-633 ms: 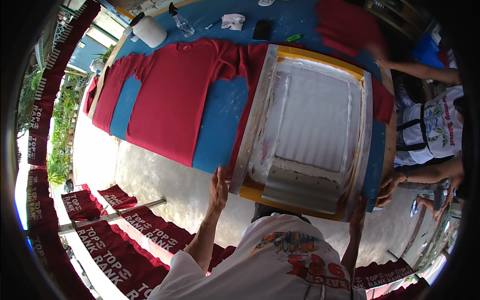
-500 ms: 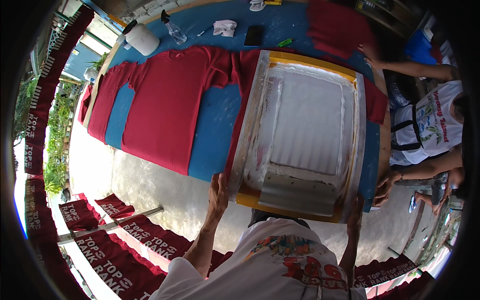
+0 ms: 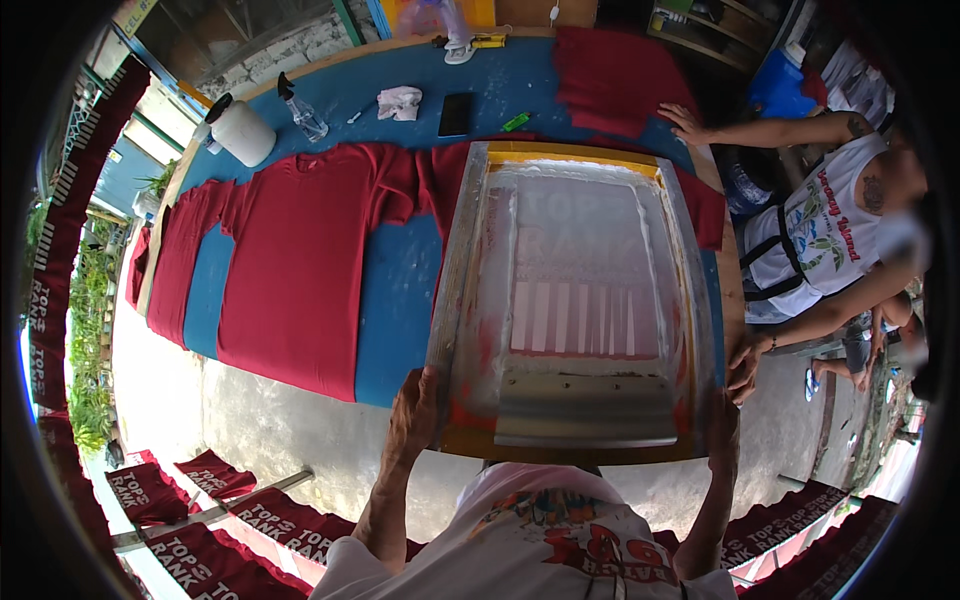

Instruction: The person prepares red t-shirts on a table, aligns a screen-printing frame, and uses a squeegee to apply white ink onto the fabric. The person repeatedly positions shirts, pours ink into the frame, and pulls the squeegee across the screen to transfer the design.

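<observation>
A screen-printing frame (image 3: 690, 300), with metal sides and yellow-brown ends, is held above a red shirt (image 3: 705, 210) on the table, covering most of it. Closed round the frame's near left edge is my left hand (image 3: 410, 408). My right hand (image 3: 722, 425) grips the near right edge, its fingers partly hidden. Pale lettering and stripes show through the mesh, with white ink along its borders. A wide metal-faced squeegee (image 3: 585, 412) lies inside the frame's near end. To the left, another red shirt (image 3: 300, 270) is spread flat.
The blue table (image 3: 400, 280) also holds a white jar (image 3: 243, 133), a spray bottle (image 3: 302, 110), a rag (image 3: 400, 103), a phone (image 3: 455, 115) and red cloth (image 3: 620, 80). A co-worker (image 3: 830, 220) stands at the right, hands at the table edge. Printed red cloths (image 3: 205, 560) hang behind me.
The frame's near end has come up toward me, with my hands still on it. Lettering and stripes now show through the mesh, which looked mostly white before. The view has shifted slightly.
</observation>
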The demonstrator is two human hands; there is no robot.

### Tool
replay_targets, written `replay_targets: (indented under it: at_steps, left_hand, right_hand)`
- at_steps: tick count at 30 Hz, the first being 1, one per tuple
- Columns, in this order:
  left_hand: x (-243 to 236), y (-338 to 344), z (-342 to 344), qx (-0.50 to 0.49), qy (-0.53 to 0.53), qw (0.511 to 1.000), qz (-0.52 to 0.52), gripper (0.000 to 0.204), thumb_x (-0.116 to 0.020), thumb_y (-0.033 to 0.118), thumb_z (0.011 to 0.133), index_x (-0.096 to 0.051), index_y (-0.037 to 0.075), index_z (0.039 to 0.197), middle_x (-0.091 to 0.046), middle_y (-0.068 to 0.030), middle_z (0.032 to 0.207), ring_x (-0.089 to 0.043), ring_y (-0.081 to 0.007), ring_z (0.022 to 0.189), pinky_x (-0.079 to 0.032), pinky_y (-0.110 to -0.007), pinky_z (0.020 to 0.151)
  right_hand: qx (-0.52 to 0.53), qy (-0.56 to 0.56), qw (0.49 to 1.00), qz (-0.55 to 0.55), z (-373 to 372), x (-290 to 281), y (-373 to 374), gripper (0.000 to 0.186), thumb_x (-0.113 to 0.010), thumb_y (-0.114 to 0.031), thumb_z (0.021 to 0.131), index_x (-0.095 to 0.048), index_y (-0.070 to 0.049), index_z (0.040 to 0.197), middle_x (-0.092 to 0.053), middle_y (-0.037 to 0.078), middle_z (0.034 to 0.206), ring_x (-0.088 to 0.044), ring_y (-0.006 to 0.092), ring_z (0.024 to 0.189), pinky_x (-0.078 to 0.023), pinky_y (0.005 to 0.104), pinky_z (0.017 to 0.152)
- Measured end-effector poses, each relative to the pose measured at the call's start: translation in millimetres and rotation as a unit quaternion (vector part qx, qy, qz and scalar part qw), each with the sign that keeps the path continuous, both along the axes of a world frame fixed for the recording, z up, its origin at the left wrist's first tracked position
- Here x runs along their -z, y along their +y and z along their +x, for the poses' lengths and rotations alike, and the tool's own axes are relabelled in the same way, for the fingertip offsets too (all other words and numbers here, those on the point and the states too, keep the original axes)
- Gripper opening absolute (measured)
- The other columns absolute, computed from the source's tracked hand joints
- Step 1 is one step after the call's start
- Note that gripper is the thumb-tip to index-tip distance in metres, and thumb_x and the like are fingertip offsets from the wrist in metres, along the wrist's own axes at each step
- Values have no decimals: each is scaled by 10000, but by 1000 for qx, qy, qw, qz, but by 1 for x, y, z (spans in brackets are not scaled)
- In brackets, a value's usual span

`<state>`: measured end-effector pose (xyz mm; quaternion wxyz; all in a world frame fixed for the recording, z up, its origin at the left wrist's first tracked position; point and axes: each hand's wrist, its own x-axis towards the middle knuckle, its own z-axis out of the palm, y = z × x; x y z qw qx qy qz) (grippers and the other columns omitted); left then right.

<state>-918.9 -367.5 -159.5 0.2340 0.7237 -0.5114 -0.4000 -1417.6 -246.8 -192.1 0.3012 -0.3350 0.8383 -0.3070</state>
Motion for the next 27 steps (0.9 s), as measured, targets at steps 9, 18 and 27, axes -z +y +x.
replay_targets:
  at_steps: [9,18,27]
  left_hand:
    - [4,-4,18,24,50,996,-75,726,-418,614,1145,-655,-65,1049,-634,-302,814,-611,-478,769,-498,-529,751]
    - [2,9,116,9,130,975,-179,763,-433,657,1129,-659,-72,1118,-648,-235,843,-616,-330,812,-500,-489,789]
    - [-19,79,315,-53,76,988,-120,834,-444,712,1105,-661,-93,1110,-614,-115,835,-515,-198,829,-483,-386,772]
  right_hand:
    - [-24,49,990,-132,29,-56,-4,529,-483,-419,1179,-657,59,1031,-532,29,795,-415,150,770,-400,391,682]
    - [74,59,977,-191,140,-90,22,641,-514,-497,1159,-644,68,1431,-693,170,1292,-596,253,1179,-428,383,1107]
    - [-1,-58,967,-247,336,-71,15,504,-544,-407,1162,-664,72,1262,-707,146,1142,-593,233,1015,-463,356,1011]
